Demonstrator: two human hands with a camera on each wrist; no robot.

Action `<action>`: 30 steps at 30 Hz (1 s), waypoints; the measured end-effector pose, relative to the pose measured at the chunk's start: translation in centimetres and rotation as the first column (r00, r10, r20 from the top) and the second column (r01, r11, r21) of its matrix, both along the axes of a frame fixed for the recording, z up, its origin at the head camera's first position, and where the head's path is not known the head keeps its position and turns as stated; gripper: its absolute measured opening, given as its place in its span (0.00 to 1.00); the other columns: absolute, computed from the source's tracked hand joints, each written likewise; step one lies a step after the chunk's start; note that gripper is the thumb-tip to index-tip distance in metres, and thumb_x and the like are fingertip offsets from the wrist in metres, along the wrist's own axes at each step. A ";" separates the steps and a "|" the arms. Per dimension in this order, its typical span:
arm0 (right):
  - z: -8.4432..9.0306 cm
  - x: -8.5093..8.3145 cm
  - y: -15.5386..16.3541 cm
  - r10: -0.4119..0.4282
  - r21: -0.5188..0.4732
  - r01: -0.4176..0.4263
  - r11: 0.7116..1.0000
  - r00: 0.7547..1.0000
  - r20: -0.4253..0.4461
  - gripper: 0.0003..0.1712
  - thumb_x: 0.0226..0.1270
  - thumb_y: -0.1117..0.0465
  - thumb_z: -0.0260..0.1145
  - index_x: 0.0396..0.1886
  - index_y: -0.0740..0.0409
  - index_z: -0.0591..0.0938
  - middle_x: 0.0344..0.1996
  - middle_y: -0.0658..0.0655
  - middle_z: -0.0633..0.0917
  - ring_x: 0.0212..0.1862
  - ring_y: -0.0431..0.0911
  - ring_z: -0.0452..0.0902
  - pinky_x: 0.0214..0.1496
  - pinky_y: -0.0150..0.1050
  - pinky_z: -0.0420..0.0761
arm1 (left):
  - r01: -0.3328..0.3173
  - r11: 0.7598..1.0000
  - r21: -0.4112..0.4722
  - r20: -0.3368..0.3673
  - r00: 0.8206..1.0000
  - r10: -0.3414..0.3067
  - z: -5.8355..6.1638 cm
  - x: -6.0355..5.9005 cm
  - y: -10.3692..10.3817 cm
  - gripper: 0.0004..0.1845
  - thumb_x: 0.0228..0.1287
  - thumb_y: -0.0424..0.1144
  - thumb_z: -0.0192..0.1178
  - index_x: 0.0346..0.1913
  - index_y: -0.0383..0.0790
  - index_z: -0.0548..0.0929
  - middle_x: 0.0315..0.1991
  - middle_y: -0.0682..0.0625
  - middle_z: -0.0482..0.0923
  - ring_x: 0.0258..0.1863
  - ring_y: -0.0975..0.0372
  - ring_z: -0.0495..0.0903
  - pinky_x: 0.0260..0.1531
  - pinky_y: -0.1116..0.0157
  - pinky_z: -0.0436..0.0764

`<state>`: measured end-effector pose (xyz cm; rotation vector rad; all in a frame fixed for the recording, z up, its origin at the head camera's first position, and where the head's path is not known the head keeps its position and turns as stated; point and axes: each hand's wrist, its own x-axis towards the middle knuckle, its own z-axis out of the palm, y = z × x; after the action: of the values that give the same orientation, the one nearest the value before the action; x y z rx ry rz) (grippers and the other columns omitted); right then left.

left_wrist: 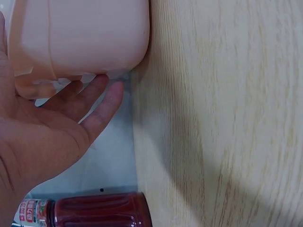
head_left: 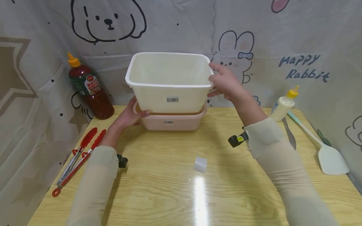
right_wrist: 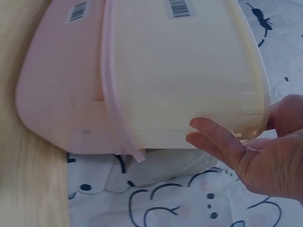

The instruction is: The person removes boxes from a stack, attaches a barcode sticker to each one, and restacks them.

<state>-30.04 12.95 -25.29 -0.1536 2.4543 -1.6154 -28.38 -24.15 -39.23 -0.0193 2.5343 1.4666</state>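
Note:
A cream plastic bin (head_left: pixel 158 99) sits partly inside a pink bin (head_left: pixel 152 123), its lower part hidden below the pink rim. With its right end gripped at the rim by my right hand (head_left: pixel 226 83), the cream bin stands well above the pink one. In the right wrist view, the fingertips (right_wrist: pixel 208 127) lie against the cream wall under the rim. My left hand (head_left: pixel 128 116) holds the pink bin by its left end, thumb over the front rim. Seen from the left wrist, the other fingers reach along the pink wall (left_wrist: pixel 99 38). The pink bin rests on the table.
A red sauce bottle (head_left: pixel 91 91) and red-tipped tongs (head_left: pixel 77 164) are at the left. On the right are a small yellow-capped bottle (head_left: pixel 282 106), a dark-ended utensil (head_left: pixel 289 135) and a white spatula (head_left: pixel 333 158). A small white cylinder (head_left: pixel 200 164) lies in front.

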 end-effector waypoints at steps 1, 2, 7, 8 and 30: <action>-0.2 -0.1 0.0 -0.001 0.001 0.001 1.000 1.000 -0.001 0.42 0.75 0.66 0.48 0.84 0.42 0.46 0.71 0.64 0.72 0.57 0.58 0.82 0.52 0.51 0.88 | -0.002 1.000 -0.009 -0.001 1.000 0.002 0.0 0.0 0.0 0.59 0.62 0.61 0.67 0.81 0.69 0.31 0.84 0.44 0.38 0.78 0.39 0.55 0.58 0.35 0.76; -0.5 -0.1 -0.1 -0.002 -0.003 0.002 1.000 1.000 -0.001 0.42 0.75 0.66 0.49 0.84 0.42 0.46 0.71 0.64 0.72 0.57 0.58 0.82 0.52 0.51 0.88 | -0.003 1.000 -0.014 -0.002 1.000 0.003 0.1 0.0 0.1 0.59 0.62 0.62 0.67 0.80 0.70 0.31 0.84 0.43 0.38 0.78 0.39 0.55 0.58 0.35 0.76; -1.8 -0.3 -0.6 -0.002 -0.014 0.002 1.000 1.000 0.020 0.43 0.74 0.66 0.49 0.84 0.45 0.45 0.71 0.64 0.72 0.57 0.59 0.82 0.52 0.52 0.87 | -0.002 1.000 0.007 -0.017 1.000 0.002 0.2 0.2 0.3 0.58 0.62 0.61 0.67 0.80 0.73 0.33 0.84 0.44 0.40 0.77 0.39 0.56 0.58 0.33 0.76; -2.0 -0.3 -0.7 -0.007 -0.017 0.007 1.000 1.000 0.030 0.43 0.74 0.66 0.50 0.84 0.45 0.45 0.70 0.65 0.72 0.57 0.59 0.82 0.52 0.52 0.87 | 0.002 1.000 0.018 -0.024 1.000 -0.001 0.1 0.3 0.3 0.57 0.62 0.60 0.67 0.80 0.73 0.33 0.84 0.43 0.41 0.77 0.39 0.57 0.57 0.33 0.76; -4.9 0.1 -2.4 -0.029 0.004 0.029 1.000 0.999 0.038 0.46 0.67 0.72 0.49 0.84 0.52 0.47 0.74 0.70 0.65 0.64 0.63 0.75 0.47 0.52 0.88 | 0.000 0.996 0.084 -0.217 0.976 0.019 -1.5 0.3 0.2 0.48 0.67 0.54 0.66 0.81 0.47 0.50 0.77 0.39 0.60 0.76 0.48 0.58 0.75 0.43 0.60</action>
<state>-29.94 10.56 -30.20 -0.0856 2.4419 -1.6099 -28.06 -24.00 -40.70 0.1506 2.6396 1.6608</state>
